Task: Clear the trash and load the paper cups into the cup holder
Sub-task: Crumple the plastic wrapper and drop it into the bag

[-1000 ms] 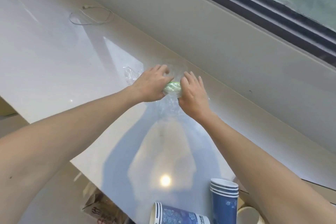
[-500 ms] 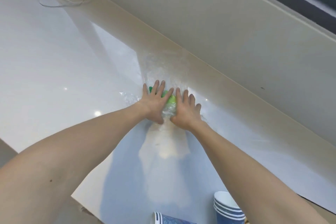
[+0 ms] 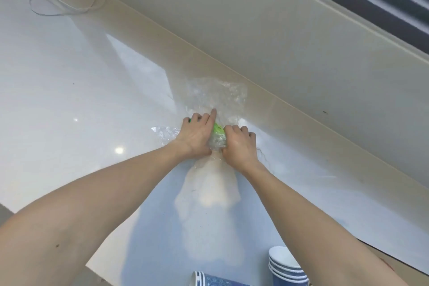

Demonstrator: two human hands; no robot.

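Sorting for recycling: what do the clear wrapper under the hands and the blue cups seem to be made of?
The wrapper looks like thin clear plastic film: see-through, crinkled, glinting, with a green printed patch between the left hand and right hand. The stacked cups look like paper: matte white inside, printed blue outside, thin rolled rims. Any inner coating can't be told.

Clear plastic wrap with green label; blue-patterned cups.

Your arms reach forward, both bare. Your left hand and right hand curl side by side, knuckles up, left forefinger extended past its grip.
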